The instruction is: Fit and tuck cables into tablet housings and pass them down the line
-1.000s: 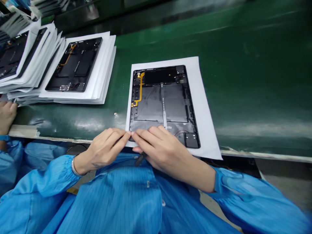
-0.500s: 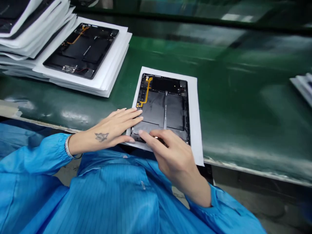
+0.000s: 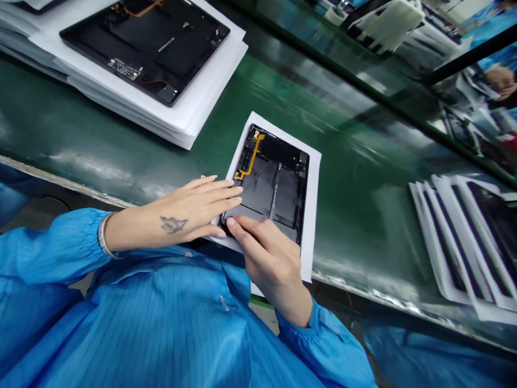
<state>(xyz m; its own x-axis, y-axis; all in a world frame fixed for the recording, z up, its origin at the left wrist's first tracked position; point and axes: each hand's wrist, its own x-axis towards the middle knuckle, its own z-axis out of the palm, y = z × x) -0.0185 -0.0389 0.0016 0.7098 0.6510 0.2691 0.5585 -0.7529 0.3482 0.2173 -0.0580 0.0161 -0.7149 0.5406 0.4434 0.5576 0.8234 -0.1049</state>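
Observation:
A black tablet housing [image 3: 258,183] with an orange flex cable [image 3: 253,156] along its left side lies on a white sheet [image 3: 311,188] at the bench's front edge. My left hand [image 3: 189,210] rests flat, fingers spread, its fingertips on the left edge of the housing. Over the lower part of the housing, my right hand [image 3: 270,253] is closed, with thumb and index finger together near the lower left corner. Whatever it may pinch is hidden by the fingers.
Another open housing [image 3: 149,48] lies on a stack of white sheets [image 3: 181,121] at the upper left. More sheets with dark panels [image 3: 456,242] stand at the right. Beyond the dark rail, another person's hand [image 3: 500,80] shows at the upper right.
The view has turned and shifted right, bringing in the right-hand stack and the other person's hand. My right hand has moved closer to my left thumb; my left hand stays on the edge.

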